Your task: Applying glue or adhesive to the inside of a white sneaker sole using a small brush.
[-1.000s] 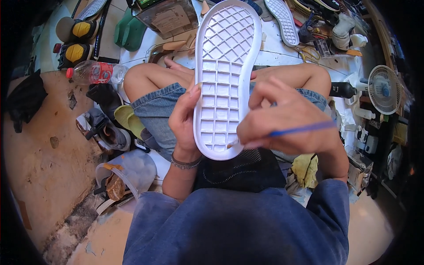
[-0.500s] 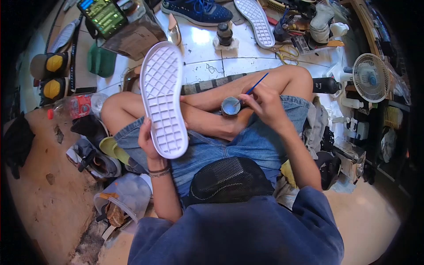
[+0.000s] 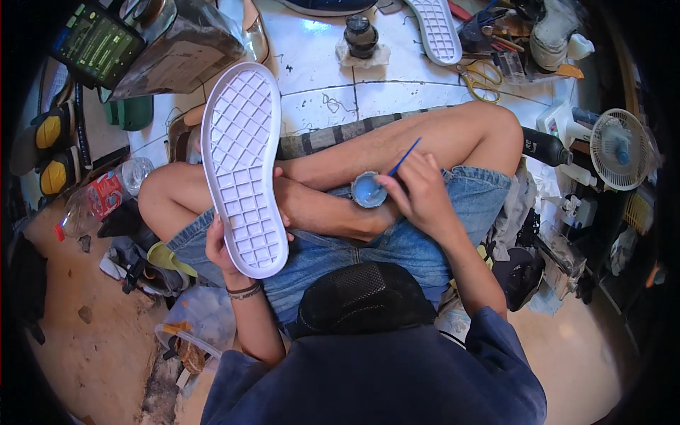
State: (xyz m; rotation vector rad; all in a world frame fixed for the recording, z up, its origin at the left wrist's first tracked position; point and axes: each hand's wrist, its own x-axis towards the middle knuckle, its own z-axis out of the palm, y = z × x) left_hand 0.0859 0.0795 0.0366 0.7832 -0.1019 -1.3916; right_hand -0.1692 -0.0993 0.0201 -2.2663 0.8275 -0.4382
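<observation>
My left hand [image 3: 222,249] grips a white shoe sole [image 3: 244,173], its thumb side along the left edge and fingertips showing past the right edge. The sole stands tilted over my left leg, its grid of raised ribs facing up. In my right hand [image 3: 423,190] is a thin blue-handled brush [image 3: 406,156], pinched between thumb and fingers. The brush's lower end is hidden by the hand. Right beside the thumb, a small round pot [image 3: 368,190] with bluish-grey contents sits by my crossed legs; thumb and rim look very close, perhaps touching.
Ahead on the white tiles are a dark jar [image 3: 361,37], another white sole [image 3: 437,32] and yellow-handled scissors [image 3: 484,79]. A phone [image 3: 98,44] leans by a metal box [image 3: 180,53]. To the left lies a plastic bottle [image 3: 99,198]; a fan [image 3: 620,149] stands right.
The whole view has shifted, with the far items now higher in the picture. My left hand still holds the sole and my right hand the brush, close beside the pot.
</observation>
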